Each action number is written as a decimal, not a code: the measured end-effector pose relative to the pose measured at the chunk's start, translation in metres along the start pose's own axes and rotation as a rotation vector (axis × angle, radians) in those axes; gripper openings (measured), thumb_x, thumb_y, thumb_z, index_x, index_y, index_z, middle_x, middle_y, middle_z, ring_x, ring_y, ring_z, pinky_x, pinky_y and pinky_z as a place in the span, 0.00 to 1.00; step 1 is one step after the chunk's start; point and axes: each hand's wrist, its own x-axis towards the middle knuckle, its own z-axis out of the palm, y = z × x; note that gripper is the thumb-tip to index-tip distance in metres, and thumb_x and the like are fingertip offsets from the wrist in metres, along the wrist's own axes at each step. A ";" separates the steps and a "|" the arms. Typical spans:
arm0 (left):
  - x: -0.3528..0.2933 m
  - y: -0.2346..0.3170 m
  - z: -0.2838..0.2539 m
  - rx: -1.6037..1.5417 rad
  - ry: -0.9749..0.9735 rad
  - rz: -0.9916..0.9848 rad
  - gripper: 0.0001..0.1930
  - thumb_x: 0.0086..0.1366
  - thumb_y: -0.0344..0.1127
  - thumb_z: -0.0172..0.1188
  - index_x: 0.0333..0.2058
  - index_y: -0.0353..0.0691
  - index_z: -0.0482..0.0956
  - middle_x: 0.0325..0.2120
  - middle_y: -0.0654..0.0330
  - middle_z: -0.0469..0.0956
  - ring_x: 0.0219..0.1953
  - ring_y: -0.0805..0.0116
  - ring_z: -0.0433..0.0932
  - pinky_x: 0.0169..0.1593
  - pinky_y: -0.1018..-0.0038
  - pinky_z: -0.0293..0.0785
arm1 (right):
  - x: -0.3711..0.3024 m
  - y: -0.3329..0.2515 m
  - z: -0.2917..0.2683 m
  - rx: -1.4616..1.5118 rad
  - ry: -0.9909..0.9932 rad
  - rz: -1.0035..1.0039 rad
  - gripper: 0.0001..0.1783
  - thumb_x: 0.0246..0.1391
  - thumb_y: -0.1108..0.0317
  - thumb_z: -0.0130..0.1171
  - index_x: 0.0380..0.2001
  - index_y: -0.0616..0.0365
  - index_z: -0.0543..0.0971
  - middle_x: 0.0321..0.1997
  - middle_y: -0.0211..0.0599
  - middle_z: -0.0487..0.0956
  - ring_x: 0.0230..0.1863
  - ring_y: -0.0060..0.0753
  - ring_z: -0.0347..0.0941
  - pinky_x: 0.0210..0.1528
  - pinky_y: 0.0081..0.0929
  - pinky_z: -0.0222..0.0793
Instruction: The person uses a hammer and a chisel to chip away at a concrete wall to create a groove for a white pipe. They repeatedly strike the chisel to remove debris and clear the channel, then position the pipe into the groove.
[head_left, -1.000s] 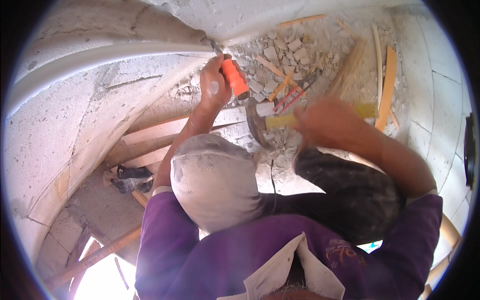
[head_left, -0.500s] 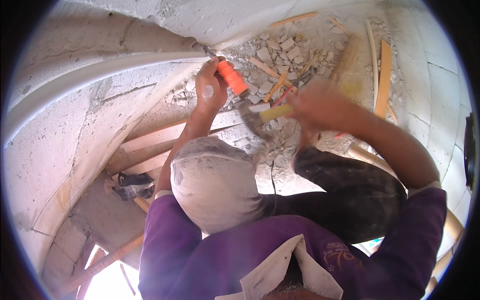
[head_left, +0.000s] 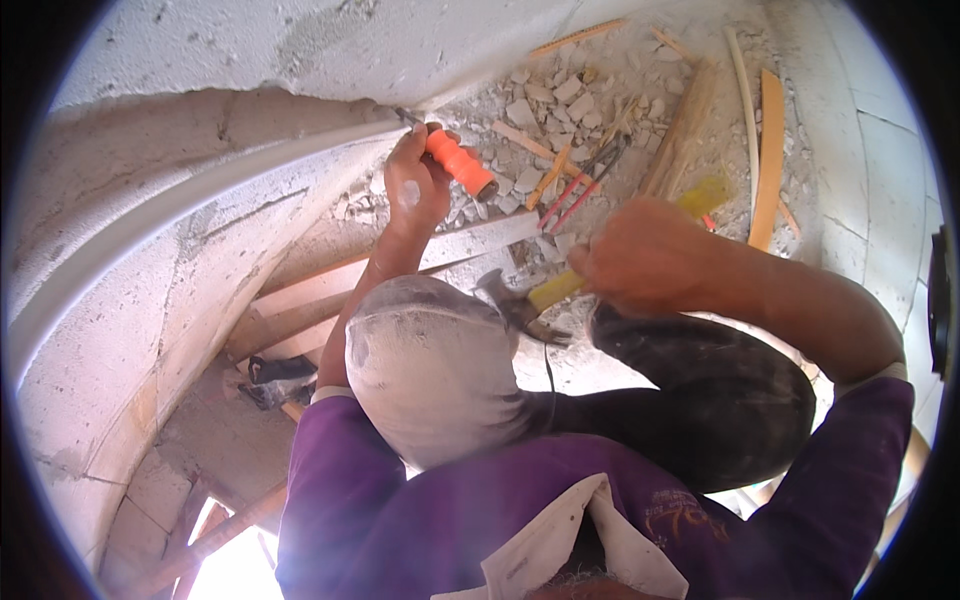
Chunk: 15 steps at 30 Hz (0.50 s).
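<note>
My left hand is closed round the orange ribbed grip of a chisel. The chisel's metal shank points up and left to the wall, close to the end of a white pipe lying along a groove. Whether its tip touches the wall is hard to make out. In my right hand is a claw hammer with a yellow handle, its fist wrapped round the middle of it. The hammer's metal head hangs beside my light, dusty knee, apart from the chisel's butt end.
Broken rubble covers the floor ahead. Red-handled pliers lie on it among wood strips. A long orange-brown slat rests by the right wall of pale blocks. Boards and a dark object are at left.
My right hand has drawn the hammer back toward me and down, away from the chisel's butt end. My left hand keeps its hold on the chisel, having shifted slightly left.
</note>
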 end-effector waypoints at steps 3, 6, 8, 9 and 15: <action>0.001 -0.001 -0.003 -0.019 -0.115 0.030 0.13 0.73 0.39 0.47 0.42 0.33 0.71 0.33 0.51 0.77 0.36 0.53 0.77 0.47 0.55 0.75 | 0.001 0.018 0.014 -0.065 0.109 0.130 0.07 0.47 0.69 0.58 0.28 0.60 0.79 0.23 0.42 0.80 0.27 0.45 0.81 0.28 0.43 0.77; 0.000 -0.002 -0.002 -0.039 -0.066 0.003 0.14 0.74 0.40 0.46 0.43 0.33 0.70 0.33 0.50 0.77 0.37 0.52 0.77 0.48 0.55 0.75 | -0.008 0.014 0.027 -0.030 0.165 0.110 0.08 0.47 0.67 0.59 0.30 0.59 0.79 0.23 0.42 0.80 0.27 0.47 0.80 0.28 0.43 0.76; 0.001 0.000 0.003 -0.029 -0.034 0.007 0.14 0.74 0.40 0.45 0.42 0.33 0.71 0.34 0.50 0.77 0.37 0.50 0.77 0.48 0.54 0.74 | -0.008 0.010 0.024 0.021 -0.148 0.011 0.11 0.49 0.63 0.60 0.32 0.59 0.78 0.21 0.43 0.78 0.26 0.49 0.80 0.27 0.44 0.74; 0.001 0.001 0.006 -0.027 -0.022 -0.003 0.14 0.74 0.40 0.45 0.42 0.33 0.71 0.33 0.50 0.77 0.37 0.50 0.77 0.48 0.54 0.74 | -0.006 0.009 0.020 0.019 -0.242 -0.051 0.10 0.50 0.63 0.59 0.31 0.59 0.79 0.22 0.43 0.79 0.26 0.48 0.80 0.29 0.44 0.75; 0.003 0.005 0.018 0.100 -0.071 0.002 0.17 0.75 0.41 0.42 0.42 0.35 0.77 0.35 0.53 0.80 0.35 0.63 0.80 0.44 0.67 0.77 | 0.010 0.014 -0.004 0.241 0.436 0.337 0.14 0.52 0.58 0.62 0.28 0.58 0.80 0.21 0.45 0.78 0.26 0.52 0.79 0.29 0.46 0.73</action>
